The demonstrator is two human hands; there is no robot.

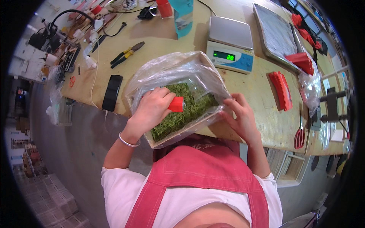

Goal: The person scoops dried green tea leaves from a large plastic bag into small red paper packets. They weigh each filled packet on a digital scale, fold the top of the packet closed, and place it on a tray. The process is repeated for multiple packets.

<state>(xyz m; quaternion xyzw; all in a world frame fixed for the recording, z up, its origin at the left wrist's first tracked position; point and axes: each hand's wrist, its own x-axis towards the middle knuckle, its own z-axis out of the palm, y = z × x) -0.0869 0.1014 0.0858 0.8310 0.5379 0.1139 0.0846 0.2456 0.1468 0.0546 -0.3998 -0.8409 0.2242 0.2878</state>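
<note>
Before me, at the table's front edge, a box (182,133) lined with clear plastic film (168,66) stands tilted, with green tea-like leaves (182,121) inside. My left hand (155,107) reaches over the box's left part, closed around a small red packet (176,104) whose end shows above the leaves. With fingers bent, my right hand (241,115) is at the box's right corner, its thumb and fingertips at the film and rim. Beyond the box sits an electronic scale (230,52) with a metal pan and a lit green display.
Pliers (127,54) and a black phone (112,93) lie left on the table (256,85). Flat red packets (280,91), red-handled scissors (299,138) and a film-lined metal tray (275,34) are on the right. A teal bag (184,18) stands at the back.
</note>
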